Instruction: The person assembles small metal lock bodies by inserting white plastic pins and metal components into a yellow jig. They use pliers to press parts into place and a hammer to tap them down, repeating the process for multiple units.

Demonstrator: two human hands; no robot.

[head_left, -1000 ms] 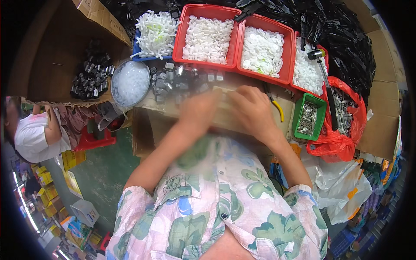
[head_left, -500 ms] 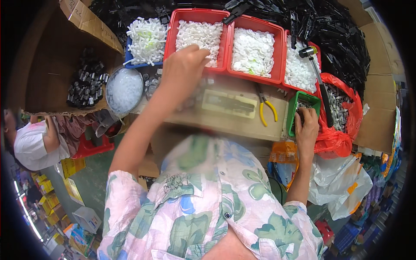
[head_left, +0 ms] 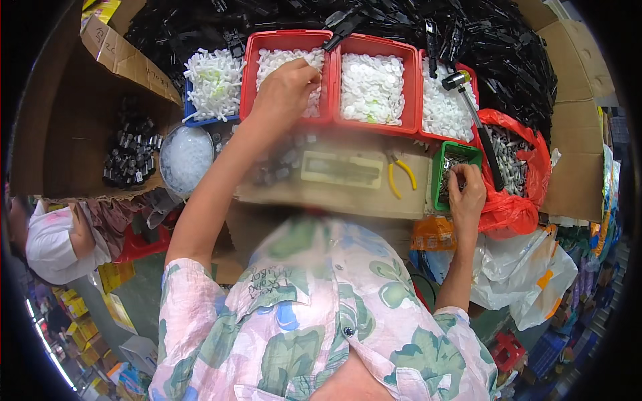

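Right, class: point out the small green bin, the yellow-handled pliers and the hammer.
small green bin (head_left: 438,175), head view, on its left wall.
yellow-handled pliers (head_left: 407,176), head view, on the right handle.
hammer (head_left: 487,142), head view, midway along its dark handle.

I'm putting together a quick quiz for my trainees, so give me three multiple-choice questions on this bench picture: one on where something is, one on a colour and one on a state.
1. Where is the left hand?
A. in a red tray of white parts
B. on the pliers
C. in the blue tray

2. What colour is the small bin at the right hand?
A. blue
B. green
C. yellow

3. How do the yellow-handled pliers lie?
A. held in the right hand
B. inside a red tray
C. loose on the bench, untouched

Answers: 1 A, its fingers dip into the leftmost red tray. 2 B, the walls are green. 3 C, neither hand touches them.
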